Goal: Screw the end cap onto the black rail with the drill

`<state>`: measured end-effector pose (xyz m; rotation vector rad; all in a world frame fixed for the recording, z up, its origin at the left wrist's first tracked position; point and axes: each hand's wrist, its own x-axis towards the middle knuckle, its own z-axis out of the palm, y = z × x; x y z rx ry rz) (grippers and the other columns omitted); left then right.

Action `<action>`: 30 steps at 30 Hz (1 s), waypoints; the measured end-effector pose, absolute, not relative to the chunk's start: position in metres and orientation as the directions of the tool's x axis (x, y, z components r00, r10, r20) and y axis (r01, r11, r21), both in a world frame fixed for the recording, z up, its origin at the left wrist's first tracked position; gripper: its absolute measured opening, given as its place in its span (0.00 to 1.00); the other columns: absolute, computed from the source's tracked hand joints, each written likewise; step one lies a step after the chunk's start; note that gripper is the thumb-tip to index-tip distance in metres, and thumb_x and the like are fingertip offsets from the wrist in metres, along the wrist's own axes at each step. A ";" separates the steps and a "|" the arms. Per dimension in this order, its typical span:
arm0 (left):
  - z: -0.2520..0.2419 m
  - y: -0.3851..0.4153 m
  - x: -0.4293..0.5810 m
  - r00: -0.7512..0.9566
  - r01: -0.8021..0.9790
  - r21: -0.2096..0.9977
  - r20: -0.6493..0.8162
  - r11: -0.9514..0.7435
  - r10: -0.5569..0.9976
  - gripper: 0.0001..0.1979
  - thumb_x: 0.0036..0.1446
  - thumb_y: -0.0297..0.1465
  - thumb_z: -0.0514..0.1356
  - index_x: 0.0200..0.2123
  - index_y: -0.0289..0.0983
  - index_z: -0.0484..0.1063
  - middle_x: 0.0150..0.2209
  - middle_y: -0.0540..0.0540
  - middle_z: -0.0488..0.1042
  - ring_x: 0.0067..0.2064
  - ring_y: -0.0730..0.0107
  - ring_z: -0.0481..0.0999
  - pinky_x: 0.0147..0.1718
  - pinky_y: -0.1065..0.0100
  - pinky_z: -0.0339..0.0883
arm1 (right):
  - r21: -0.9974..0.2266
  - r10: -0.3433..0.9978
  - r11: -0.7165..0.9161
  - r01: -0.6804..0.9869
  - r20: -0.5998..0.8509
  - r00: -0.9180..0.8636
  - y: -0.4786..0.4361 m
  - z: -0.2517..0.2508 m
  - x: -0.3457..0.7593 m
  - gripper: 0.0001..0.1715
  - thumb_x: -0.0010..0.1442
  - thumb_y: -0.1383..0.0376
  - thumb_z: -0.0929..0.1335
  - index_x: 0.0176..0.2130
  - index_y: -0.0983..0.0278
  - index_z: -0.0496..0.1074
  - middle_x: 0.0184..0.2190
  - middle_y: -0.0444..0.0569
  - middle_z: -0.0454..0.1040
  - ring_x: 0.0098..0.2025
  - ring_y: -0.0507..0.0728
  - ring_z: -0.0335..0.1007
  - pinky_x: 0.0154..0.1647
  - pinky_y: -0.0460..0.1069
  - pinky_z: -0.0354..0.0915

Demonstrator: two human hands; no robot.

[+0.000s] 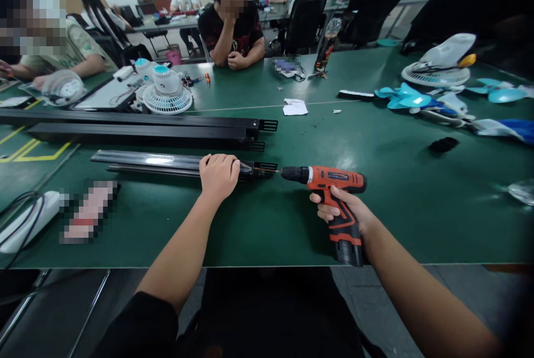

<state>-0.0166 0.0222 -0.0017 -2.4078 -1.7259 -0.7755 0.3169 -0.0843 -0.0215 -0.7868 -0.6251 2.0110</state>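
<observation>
- Your left hand [219, 174] lies over the black rail [158, 162] close to its right end, fingers curled down across the top and clamping it to the green table [396, 202].
- The rail lies flat with its long axis running left to right, roughly parallel to the near table edge. Its slotted end cap points right, towards the drill.
- Your right hand [340, 210] is closed around the grip of the orange drill [329, 180]. The drill's body lies level, the chuck points left in line with the rail, and the battery hangs down by the table edge.
- The bit tip sits at the rail's end cap; it's too small to tell whether it actually touches.
- Just behind your rail, two longer black rails [146, 124] lie parallel to it, apart from your hand.
- Further back are a small white fan [167, 91] and paper scraps [295, 107]. Blue fan blades [406, 99] lie well off to the right.
- A small black piece [443, 145] lies on bare table to the right of the drill, well apart.
- A seated person [233, 29] leans on the far edge, opposite you.
</observation>
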 end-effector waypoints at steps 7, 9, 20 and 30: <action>0.000 0.021 -0.015 0.234 0.903 0.238 0.425 -0.357 0.874 0.20 0.73 0.38 0.46 0.44 0.43 0.79 0.47 0.44 0.83 0.53 0.54 0.77 0.64 0.50 0.51 | -0.685 0.856 -0.493 -0.536 -0.273 -0.438 -0.085 -0.023 0.317 0.21 0.60 0.51 0.76 0.43 0.63 0.72 0.31 0.45 0.70 0.21 0.47 0.49 0.23 0.44 0.65; 0.001 0.021 -0.015 0.230 0.903 0.243 0.418 -0.353 0.879 0.20 0.72 0.38 0.46 0.44 0.44 0.79 0.47 0.44 0.83 0.53 0.54 0.77 0.64 0.50 0.51 | -0.693 0.857 -0.490 -0.529 -0.273 -0.437 -0.085 -0.023 0.317 0.20 0.61 0.52 0.75 0.42 0.63 0.72 0.31 0.46 0.70 0.21 0.47 0.49 0.23 0.44 0.65; 0.001 0.021 -0.015 0.243 0.907 0.215 0.437 -0.363 0.866 0.20 0.73 0.38 0.46 0.43 0.43 0.79 0.46 0.44 0.83 0.52 0.54 0.78 0.63 0.50 0.53 | -0.682 0.863 -0.487 -0.545 -0.280 -0.420 -0.085 -0.022 0.316 0.21 0.60 0.52 0.76 0.42 0.64 0.72 0.34 0.47 0.72 0.21 0.46 0.49 0.22 0.44 0.67; 0.001 0.021 -0.015 0.234 0.903 0.238 0.424 -0.357 0.875 0.21 0.73 0.38 0.46 0.44 0.43 0.79 0.47 0.44 0.83 0.52 0.54 0.77 0.64 0.50 0.51 | -0.697 0.855 -0.497 -0.516 -0.292 -0.429 -0.084 -0.021 0.317 0.20 0.61 0.52 0.75 0.43 0.63 0.71 0.31 0.46 0.71 0.21 0.48 0.51 0.22 0.46 0.64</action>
